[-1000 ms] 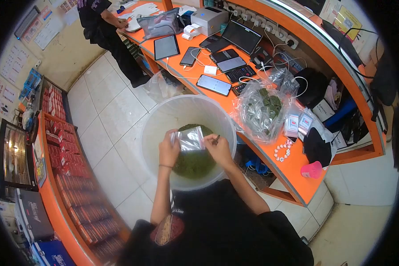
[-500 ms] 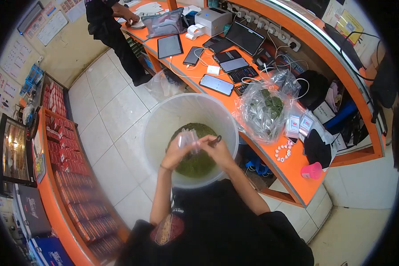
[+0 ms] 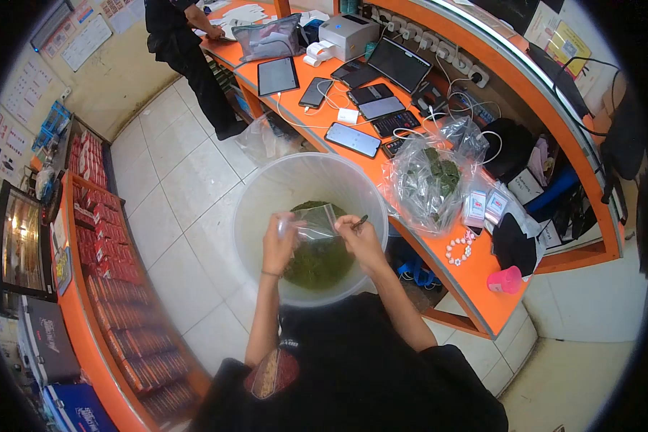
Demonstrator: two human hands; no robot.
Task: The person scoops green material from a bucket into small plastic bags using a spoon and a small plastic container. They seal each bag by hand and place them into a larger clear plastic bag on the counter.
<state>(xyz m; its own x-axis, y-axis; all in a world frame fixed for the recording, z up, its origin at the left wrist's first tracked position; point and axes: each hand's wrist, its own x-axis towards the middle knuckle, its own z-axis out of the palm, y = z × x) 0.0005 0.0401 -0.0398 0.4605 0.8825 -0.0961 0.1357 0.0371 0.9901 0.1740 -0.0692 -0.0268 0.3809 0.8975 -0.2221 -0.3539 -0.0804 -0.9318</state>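
Observation:
Over a large translucent plastic tub (image 3: 255, 194), my two hands stretch a small clear plastic bag (image 3: 315, 222) between them. My left hand (image 3: 278, 246) is closed on one side of the bag, with more clear plastic bunched at its fingers. At the opposite edge, my right hand (image 3: 361, 243) pinches the bag and also holds a thin dark handle (image 3: 360, 222); its other end cannot be made out. Crumbled green material (image 3: 317, 268) lies in the bottom of the tub, below both hands.
An orange counter (image 3: 475, 288) on the right bears several phones, a tablet (image 3: 277, 76), a clear bag of green leaves (image 3: 432, 180) and a pink cup (image 3: 505, 279). Another person (image 3: 194, 65) stands at its far end. Shelves of red packs (image 3: 111, 248) stand left.
My hands have moved apart, spreading the bag that was bunched between them. My right hand has shifted slightly right. The other person's hand has moved a little.

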